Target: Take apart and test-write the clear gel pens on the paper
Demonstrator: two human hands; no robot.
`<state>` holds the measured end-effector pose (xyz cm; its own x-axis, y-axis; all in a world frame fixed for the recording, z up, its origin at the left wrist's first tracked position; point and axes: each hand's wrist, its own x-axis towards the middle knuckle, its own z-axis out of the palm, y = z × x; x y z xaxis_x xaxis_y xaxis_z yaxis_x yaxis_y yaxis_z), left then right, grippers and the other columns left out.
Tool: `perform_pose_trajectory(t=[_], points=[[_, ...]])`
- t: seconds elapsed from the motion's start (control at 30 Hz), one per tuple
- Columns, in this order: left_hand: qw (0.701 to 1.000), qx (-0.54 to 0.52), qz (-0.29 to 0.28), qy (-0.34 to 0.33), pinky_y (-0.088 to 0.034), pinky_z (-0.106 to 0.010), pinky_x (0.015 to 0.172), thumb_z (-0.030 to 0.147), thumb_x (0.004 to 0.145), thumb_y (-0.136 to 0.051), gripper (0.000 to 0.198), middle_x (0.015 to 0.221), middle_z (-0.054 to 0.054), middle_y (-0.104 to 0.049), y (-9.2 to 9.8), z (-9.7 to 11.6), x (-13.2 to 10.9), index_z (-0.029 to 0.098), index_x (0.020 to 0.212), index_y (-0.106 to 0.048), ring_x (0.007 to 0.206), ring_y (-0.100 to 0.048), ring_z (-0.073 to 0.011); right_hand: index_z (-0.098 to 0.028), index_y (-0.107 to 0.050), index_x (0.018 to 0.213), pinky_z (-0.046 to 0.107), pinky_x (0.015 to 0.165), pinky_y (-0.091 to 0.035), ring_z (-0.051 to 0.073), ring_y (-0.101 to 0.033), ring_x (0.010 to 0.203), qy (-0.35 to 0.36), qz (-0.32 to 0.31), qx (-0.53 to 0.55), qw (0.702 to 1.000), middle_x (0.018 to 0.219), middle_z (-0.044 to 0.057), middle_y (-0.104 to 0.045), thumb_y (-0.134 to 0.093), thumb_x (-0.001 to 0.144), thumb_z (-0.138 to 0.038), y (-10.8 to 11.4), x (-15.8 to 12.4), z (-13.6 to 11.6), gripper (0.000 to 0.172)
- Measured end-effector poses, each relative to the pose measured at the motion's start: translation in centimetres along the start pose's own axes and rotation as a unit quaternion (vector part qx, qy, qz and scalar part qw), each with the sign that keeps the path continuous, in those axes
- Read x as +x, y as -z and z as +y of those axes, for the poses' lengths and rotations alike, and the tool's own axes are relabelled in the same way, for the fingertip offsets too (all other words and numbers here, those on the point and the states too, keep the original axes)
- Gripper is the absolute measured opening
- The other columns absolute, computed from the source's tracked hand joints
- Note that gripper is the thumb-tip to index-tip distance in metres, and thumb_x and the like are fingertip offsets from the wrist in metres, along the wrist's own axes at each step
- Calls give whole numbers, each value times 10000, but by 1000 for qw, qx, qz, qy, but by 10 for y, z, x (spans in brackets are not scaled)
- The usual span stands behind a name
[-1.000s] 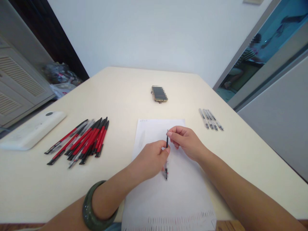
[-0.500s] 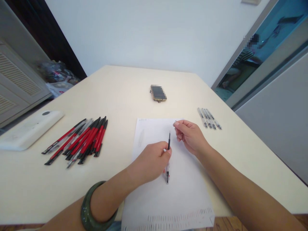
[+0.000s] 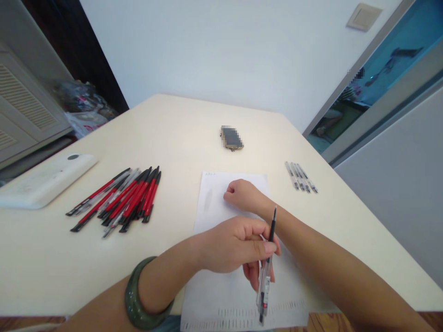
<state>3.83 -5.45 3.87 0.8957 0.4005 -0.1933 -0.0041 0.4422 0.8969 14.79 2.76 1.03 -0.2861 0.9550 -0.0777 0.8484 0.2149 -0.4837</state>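
Note:
My left hand (image 3: 242, 246) pinches a clear gel pen (image 3: 266, 281) between thumb and fingers, over the lower part of a white sheet of paper (image 3: 214, 249). The pen's dark refill and metal point stick out at the top, without a tip cone over them. Its transparent barrel slants down below the fingers. My right hand (image 3: 242, 193) is closed above the upper part of the paper, beyond the left hand. Whatever its curled fingers hold is hidden. Rows of short pen strokes mark the paper's near edge.
Left on the table lies a pile of red-and-black and clear pens (image 3: 128, 198), with a white flat case (image 3: 48, 180) beyond it. Several clear pens (image 3: 301, 177) lie in a row at right. A dark, blurred phone-like object (image 3: 231, 138) lies further back. Someone sits beyond the doorway.
My left hand has moved right and nearer, turning the pen into fuller view. My right hand has shifted left with its fingers curled; the small clear piece at its fingertips no longer shows.

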Motion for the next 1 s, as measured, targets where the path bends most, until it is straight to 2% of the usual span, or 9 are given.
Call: perform_pose_trajectory(t=[0.13,0.3,0.37,0.47,0.53,0.6,0.7,0.87,1.0], points=[[1000,8,19,-14,-389,-184,445,385,773,-466,225,632,8,-570,1,0,1,169,834,-464,439,-518,-62,-156,-547,534,241,443,-262,107,-421,458,-1,-20,-24,1000,520,43,-550,-505,634,-263,0,4,-5,153],[996,29,80,-18,-381,-180,436,347,790,-430,190,638,-4,-585,1,-1,5,164,828,-462,423,-519,-61,-150,-516,526,221,416,-254,74,-360,420,-24,-46,147,988,462,-7,-469,-529,647,-361,16,-1,10,244],[990,38,134,-21,-384,-183,432,341,792,-416,191,642,-15,-593,2,-2,8,161,831,-465,425,-526,-69,-146,-510,553,213,405,-245,64,-334,412,-38,-39,253,966,459,-24,-431,-533,655,-376,22,-7,19,253],[974,43,220,-17,-387,-186,423,336,789,-401,188,635,-19,-590,6,-2,11,161,814,-464,428,-534,-79,-145,-514,625,206,386,-223,55,-308,392,-46,-51,403,912,470,-37,-411,-504,695,-399,28,-20,31,264],[966,43,254,-12,-383,-182,416,344,785,-403,192,630,-14,-582,8,-3,13,163,805,-462,425,-534,-79,-144,-528,672,206,389,-225,55,-316,393,-40,-58,462,884,485,-36,-426,-472,726,-410,29,-28,35,277],[962,44,268,-8,-384,-179,413,357,778,-416,200,622,-7,-573,10,-4,14,163,802,-459,418,-528,-74,-140,-537,665,208,400,-230,55,-335,408,-20,-66,476,877,493,-30,-445,-467,739,-407,30,-33,36,286],[957,57,284,0,-379,-175,407,364,770,-430,207,618,-2,-566,12,-6,15,163,802,-464,420,-525,-73,-136,-525,606,209,407,-223,51,-337,417,8,-88,462,882,490,-25,-465,-522,710,-383,31,-38,31,267],[955,69,288,9,-416,-201,441,392,765,-436,239,618,0,-559,15,-10,17,162,816,-473,443,-530,-81,-142,-533,666,206,424,-240,57,-364,439,10,-118,457,882,509,-26,-487,-572,672,-314,32,-41,24,177],[959,99,264,24,-394,-194,435,389,764,-434,233,638,-8,-574,14,-10,16,159,775,-472,436,-521,-75,-154,-488,618,208,407,-214,49,-315,409,-7,-63,493,868,475,-46,-423,-565,674,-322,34,-37,31,193]])
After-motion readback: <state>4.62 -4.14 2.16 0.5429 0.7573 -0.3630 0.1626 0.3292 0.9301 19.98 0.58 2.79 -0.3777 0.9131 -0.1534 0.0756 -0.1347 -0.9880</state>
